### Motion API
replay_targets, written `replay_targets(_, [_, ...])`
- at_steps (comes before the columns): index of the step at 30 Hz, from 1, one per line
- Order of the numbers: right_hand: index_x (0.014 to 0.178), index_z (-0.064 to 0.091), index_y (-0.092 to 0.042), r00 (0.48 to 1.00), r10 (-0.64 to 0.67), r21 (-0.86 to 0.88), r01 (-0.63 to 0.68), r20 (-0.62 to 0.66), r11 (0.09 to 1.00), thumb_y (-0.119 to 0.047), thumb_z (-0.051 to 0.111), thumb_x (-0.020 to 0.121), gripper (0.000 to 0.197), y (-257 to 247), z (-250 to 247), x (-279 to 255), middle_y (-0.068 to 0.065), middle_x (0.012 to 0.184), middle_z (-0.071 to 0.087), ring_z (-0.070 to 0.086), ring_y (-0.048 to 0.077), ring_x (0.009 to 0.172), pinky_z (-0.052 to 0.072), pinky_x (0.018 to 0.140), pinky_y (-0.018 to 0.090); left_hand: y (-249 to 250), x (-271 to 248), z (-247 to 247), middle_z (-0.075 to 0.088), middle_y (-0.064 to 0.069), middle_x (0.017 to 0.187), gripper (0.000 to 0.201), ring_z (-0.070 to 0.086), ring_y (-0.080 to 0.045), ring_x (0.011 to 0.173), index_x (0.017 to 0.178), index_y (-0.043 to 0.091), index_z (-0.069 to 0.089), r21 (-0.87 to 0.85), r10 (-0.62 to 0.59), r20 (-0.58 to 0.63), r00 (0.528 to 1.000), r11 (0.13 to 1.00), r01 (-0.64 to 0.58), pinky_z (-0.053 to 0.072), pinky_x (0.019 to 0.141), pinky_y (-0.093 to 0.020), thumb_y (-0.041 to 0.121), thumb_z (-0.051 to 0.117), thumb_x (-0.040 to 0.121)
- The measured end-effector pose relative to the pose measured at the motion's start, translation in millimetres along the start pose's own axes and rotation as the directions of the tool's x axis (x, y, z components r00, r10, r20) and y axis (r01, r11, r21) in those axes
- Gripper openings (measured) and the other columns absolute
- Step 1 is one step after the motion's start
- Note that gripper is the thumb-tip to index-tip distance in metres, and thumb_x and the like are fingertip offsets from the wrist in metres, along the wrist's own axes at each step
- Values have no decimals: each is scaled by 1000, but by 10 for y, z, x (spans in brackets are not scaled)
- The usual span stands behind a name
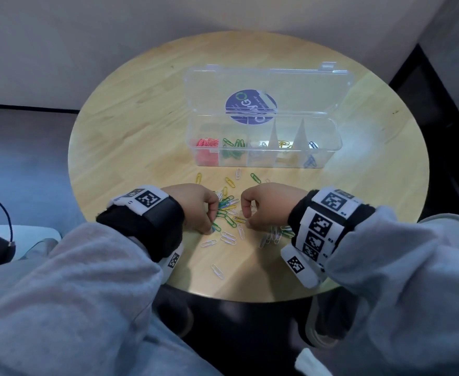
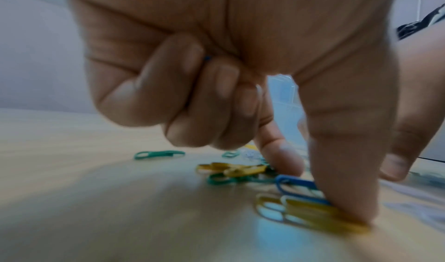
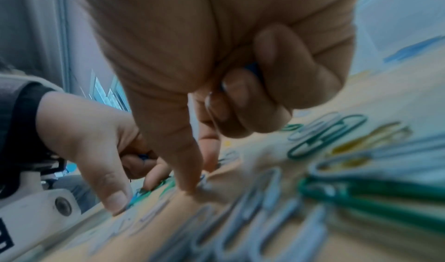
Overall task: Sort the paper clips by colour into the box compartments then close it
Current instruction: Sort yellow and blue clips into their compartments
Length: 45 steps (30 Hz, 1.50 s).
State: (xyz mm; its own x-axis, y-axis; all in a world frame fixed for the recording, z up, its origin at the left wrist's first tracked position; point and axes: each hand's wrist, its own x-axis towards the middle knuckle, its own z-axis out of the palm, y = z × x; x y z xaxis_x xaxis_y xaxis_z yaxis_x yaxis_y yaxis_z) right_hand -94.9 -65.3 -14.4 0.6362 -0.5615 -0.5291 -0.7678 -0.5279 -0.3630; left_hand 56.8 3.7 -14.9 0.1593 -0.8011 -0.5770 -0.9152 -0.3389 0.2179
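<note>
Loose paper clips (image 1: 228, 210) in green, yellow, white and blue lie in a heap at the near side of the round table. My left hand (image 1: 209, 215) is down on the heap's left. Its outer fingers curl on a blue clip (image 2: 207, 58), while thumb and forefinger (image 2: 315, 188) touch a blue clip (image 2: 296, 184) lying on yellow ones. My right hand (image 1: 246, 215) works the heap's right side. It also keeps a blue clip (image 3: 253, 70) in its curled fingers, thumb and forefinger (image 3: 201, 176) down on the table. The clear box (image 1: 263, 158) stands behind, lid (image 1: 263, 85) open.
The box compartments hold, left to right, red, green, white, yellow and blue clips. White clips (image 1: 228, 237) and one stray white clip (image 1: 217, 271) lie near the table's front edge (image 1: 250, 299). More white and green clips (image 3: 337, 190) lie under my right wrist.
</note>
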Motion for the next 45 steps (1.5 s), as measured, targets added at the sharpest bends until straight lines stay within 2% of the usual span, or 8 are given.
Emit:
replay_targets(9, [94, 62, -15, 998, -21, -188, 31, 54, 982, -13, 54, 87, 11, -94, -43, 12, -3, 82, 52, 48, 15, 74, 32, 48, 18, 8, 14, -17, 52, 10, 59, 13, 45, -5, 56, 70, 23, 60, 0, 6, -3, 1000, 1000, -6, 32, 50, -20, 25, 71, 74])
replay_targets(15, [74, 59, -17, 996, -13, -116, 23, 83, 993, -12, 58, 78, 6, -29, -58, -46, -2, 73, 56, 51, 16, 68, 39, 52, 21, -126, 13, -180, 58, 4, 66, 11, 48, -14, 63, 68, 21, 64, -344, 22, 52, 998, 939, -3, 44, 66, -30, 24, 73, 73])
replay_targets(21, [62, 52, -18, 999, 27, 241, -31, 20, 970, -16, 63, 78, 20, 149, -339, -119, -5, 55, 47, 41, 12, 51, 37, 51, 22, -155, 3, -320, 51, -1, 56, 27, 42, -7, 39, 63, 10, 48, -871, -32, 52, 998, 487, 61, 34, 41, -13, -2, 44, 87])
replay_targets(26, [60, 44, -8, 995, 26, 792, -96, 101, 603, 10, 47, 83, 29, 324, -400, -128, 3, 46, 46, 35, 9, 36, 27, 34, 15, -163, -20, -367, 52, -2, 59, 19, 45, -7, 39, 64, 12, 39, -947, -44, 82, 996, 308, 92, 37, 37, -12, 3, 40, 80])
replay_targets(32, [77, 52, -12, 991, 124, 959, -89, 57, 268, 11, 40, 86, 27, 396, -366, -123, 4, 58, 46, 42, 9, 40, 30, 33, 13, -86, -46, -386, 43, 1, 54, 17, 35, -7, 39, 64, 17, 35, -924, -49, 46, 998, 377, 62, 25, 34, -11, 6, 44, 55])
replay_targets(35, [81, 58, -10, 987, 147, 985, -91, 69, 145, 5, 36, 86, 28, 435, -394, -177, 1, 56, 44, 42, 8, 41, 34, 35, 13, -64, 30, -344, 40, 1, 56, 22, 28, -11, 44, 66, 18, 41, -824, -75, 17, 997, 564, 56, 20, 38, -13, 3, 52, 78])
replay_targets(39, [68, 49, -9, 975, 195, 994, -109, 108, -3, 4, 29, 84, 29, 489, -373, -242, 4, 61, 40, 45, 12, 46, 39, 37, 13, 42, 75, -257, 50, 8, 61, 14, 41, -9, 52, 69, 22, 53, -397, 5, -105, 995, 917, -47, 30, 51, -20, 15, 62, 78])
replay_targets(45, [72, 47, -5, 972, 195, 974, -94, 134, -205, 0, 31, 85, 21, 522, -334, -254, 13, 69, 49, 56, 19, 50, 52, 45, 18, 202, 135, -167, 46, 12, 62, 15, 42, -5, 55, 83, 28, 61, -130, 35, -106, 994, 990, -49, 31, 51, -18, 18, 69, 75])
